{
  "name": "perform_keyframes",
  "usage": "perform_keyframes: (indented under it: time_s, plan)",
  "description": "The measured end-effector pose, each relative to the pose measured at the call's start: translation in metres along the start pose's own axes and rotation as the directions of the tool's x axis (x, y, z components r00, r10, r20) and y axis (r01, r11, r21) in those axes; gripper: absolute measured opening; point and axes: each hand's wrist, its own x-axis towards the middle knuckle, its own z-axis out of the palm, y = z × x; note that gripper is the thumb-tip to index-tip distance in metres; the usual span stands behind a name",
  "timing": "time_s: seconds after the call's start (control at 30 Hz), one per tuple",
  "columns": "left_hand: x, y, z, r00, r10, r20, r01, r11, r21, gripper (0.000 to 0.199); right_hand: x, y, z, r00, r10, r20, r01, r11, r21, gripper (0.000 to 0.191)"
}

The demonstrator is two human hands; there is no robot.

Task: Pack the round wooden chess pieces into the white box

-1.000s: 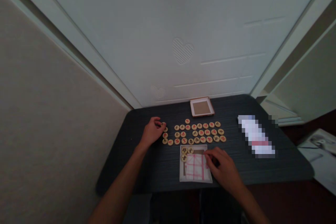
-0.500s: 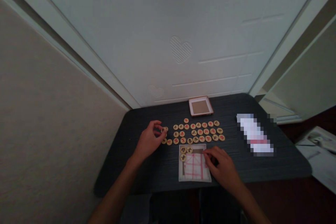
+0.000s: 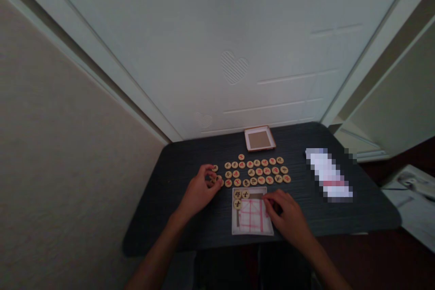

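Note:
My left hand (image 3: 197, 192) is at the left end of the rows of xiangqi pieces, thumb and fingers closed around a round wooden piece (image 3: 218, 178) with a black character. Just beyond its fingertips lies another black-marked piece (image 3: 215, 168). My right hand (image 3: 287, 215) is pinched at the right rim of a shallow white box (image 3: 235, 224); its curled fingers are partly hidden. Inside the box are a folded paper board (image 3: 250, 215) with red lines and three pieces, one of them a black-marked piece (image 3: 237, 204) at the left.
Several red- and black-marked pieces (image 3: 259, 171) lie in rows on the dark table (image 3: 156, 217). Behind them, near the white panel (image 3: 170, 54), is a shallow lid (image 3: 273, 141). A blurred-out pale object (image 3: 329, 174) lies at the right.
My left hand has come slightly nearer and to the right, leaving one piece uncovered on the table behind its fingers. My right hand stays at the box.

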Motion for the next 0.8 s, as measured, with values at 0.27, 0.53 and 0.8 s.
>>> perform_keyframes:
  time_s: [0.27, 0.53, 0.8]
  plan:
    - [-0.005, 0.014, -0.004, 0.997, 0.072, -0.001, -0.072, 0.997, 0.019, 0.042, 0.000, 0.000, -0.001, 1.000, -0.010, 0.001, 0.010, 1.000, 0.008, 0.019]
    - [-0.043, 0.046, 0.012, 0.931, 0.194, 0.309, -0.293, 0.903, 0.315, 0.028, 0.000, -0.001, -0.001, 1.000, -0.016, -0.004, 0.016, 1.000, -0.003, 0.020]
    - [-0.062, 0.044, 0.027, 0.857, 0.269, 0.440, -0.471, 0.756, 0.454, 0.014, 0.000, 0.000, 0.000, 1.000, -0.004, 0.008, 0.004, 1.000, 0.000, 0.019]
